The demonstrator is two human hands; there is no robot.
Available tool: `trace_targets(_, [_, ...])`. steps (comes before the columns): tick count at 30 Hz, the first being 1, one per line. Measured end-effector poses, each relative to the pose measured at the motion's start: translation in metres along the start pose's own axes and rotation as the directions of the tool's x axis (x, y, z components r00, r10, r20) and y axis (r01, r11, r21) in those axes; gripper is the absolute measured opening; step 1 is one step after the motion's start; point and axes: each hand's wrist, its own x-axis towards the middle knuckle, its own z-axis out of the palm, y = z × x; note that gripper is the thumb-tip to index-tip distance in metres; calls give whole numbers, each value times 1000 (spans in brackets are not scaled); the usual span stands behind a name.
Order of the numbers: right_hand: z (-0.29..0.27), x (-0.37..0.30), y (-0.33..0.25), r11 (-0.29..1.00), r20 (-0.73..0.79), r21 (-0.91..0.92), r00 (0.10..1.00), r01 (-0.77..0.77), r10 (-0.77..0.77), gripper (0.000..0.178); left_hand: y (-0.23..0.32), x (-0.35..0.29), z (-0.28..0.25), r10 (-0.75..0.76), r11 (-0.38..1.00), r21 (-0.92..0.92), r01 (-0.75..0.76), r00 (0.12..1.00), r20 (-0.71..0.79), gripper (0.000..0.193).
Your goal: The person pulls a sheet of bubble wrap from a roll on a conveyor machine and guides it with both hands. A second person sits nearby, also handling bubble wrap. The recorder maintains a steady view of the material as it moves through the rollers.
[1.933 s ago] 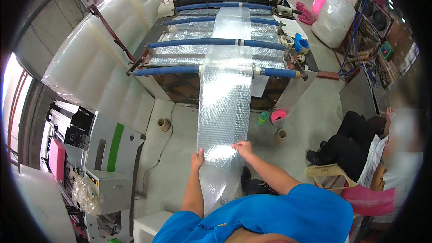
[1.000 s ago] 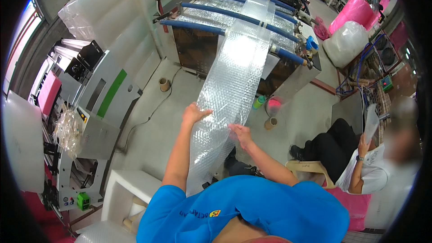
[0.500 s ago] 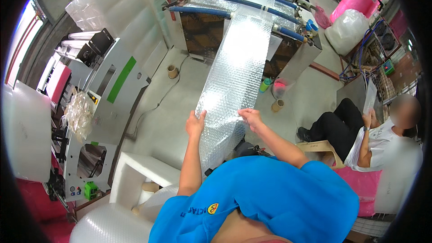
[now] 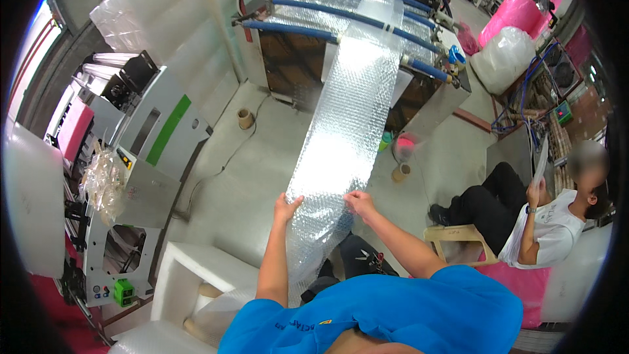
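A long strip of clear bubble wrap [image 4: 350, 101] runs from the blue rollers of a machine [image 4: 291, 62] down toward my body. My left hand [image 4: 285, 209] grips its left edge, thumb on top and the other fingers hidden beneath. On the opposite edge my right hand [image 4: 360, 203] pinches the film between thumb and fingers. Between my hands the strip is spread out, and below them it hangs loosely in folds. Scissors [image 4: 377, 259] show by my lap.
White foam blocks [image 4: 203, 265] stand at lower left, near a grey machine [image 4: 151, 151] with a green stripe. A cardboard core [image 4: 245, 118] and a cable lie on the floor. At right a seated person [image 4: 550, 213] holds a sheet. Pink rolls [image 4: 511, 10] stand far right.
Both my hands have come lower and nearer my body, still holding the bubble wrap's edges. More of the strip shows beyond them. The scissors by my lap are now plainer to see.
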Motion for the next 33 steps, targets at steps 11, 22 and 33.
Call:
trace_targets(11, [-7, 41, 45, 983, -68, -152, 991, 107, -119, 14, -33, 28, 25, -129, 956, 276, 99, 988, 90, 59])
trace_targets(22, [-32, 101, 11, 950, -149, -260, 965, 174, -218, 19, 28, 92, 60, -254, 898, 392, 199, 962, 95, 60])
trace_targets(33, [-79, 217, -64, 924, -148, -219, 925, 315, -350, 17, 36, 224, 129, -20, 976, 218, 11, 999, 40, 57])
